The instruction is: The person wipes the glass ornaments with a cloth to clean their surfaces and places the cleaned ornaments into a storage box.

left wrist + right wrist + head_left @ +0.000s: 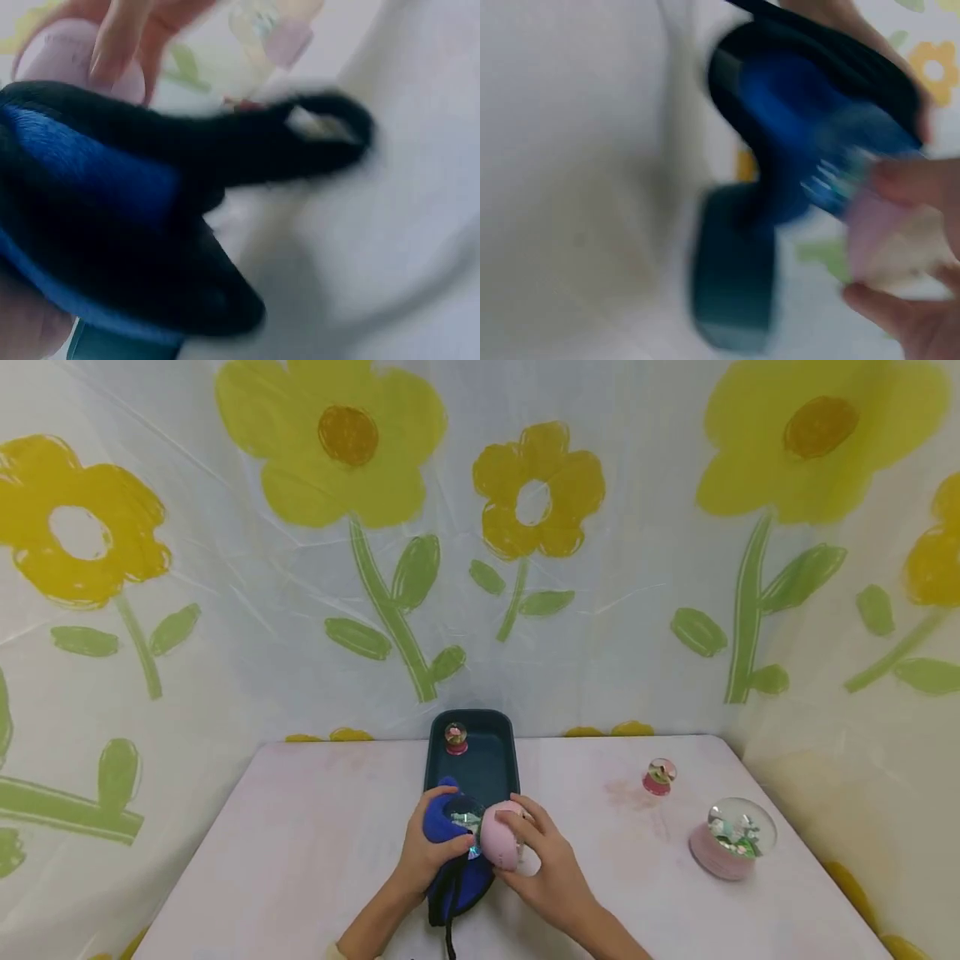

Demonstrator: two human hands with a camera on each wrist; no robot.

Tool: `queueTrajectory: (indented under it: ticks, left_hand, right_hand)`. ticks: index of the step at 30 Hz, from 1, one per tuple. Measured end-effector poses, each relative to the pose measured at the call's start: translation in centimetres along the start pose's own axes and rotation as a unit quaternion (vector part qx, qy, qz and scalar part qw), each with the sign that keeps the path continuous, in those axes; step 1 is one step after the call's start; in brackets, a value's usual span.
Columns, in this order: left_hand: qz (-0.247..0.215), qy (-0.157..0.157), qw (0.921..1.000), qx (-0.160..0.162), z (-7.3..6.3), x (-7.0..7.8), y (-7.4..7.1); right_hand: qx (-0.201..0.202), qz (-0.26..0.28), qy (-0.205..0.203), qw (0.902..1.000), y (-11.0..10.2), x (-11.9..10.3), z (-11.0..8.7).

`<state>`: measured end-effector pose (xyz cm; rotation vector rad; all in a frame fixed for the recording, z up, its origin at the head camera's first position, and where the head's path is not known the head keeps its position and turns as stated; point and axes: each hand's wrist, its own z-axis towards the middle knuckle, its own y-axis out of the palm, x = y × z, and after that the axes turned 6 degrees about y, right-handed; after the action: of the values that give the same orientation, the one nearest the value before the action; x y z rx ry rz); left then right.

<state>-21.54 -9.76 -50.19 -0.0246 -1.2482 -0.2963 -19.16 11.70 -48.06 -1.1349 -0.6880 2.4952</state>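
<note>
My left hand [423, 856] grips a blue fabric pouch [468, 885] with black edging and a dangling black strap. A snow globe with a pink base [501, 843] lies on its side, its glass dome toward the pouch. My right hand [551, 868] holds that base between thumb and fingers. In the right wrist view the dome [836, 176] sits against the blue fabric at the pouch's mouth, partly hidden by it. The left wrist view has the black strap [247, 146] blurred across the front. Both hands are close over the near end of a dark teal tray [487, 768].
A small snow globe [456, 739] with a red base stands at the tray's far end. On the white table [322, 852], to the right, are another small globe [659, 776] and a larger pink-based one [731, 841]. A flower-printed curtain [615, 677] hangs behind.
</note>
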Motion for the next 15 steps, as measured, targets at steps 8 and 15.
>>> queueTrajectory:
  ticks: [8, 15]
  left_hand:
    - [0.086, 0.046, 0.9884, -0.116, 0.4, 0.5, -1.4]
    - [0.044, 0.058, 0.9939, -0.083, 0.3, 0.1, -1.3]
  right_hand:
    - [-0.212, 0.186, 0.135, 0.9498, -2.9, 1.1, 2.8]
    - [-0.184, 0.318, 0.268, 0.8904, -1.3, 2.7, 1.0]
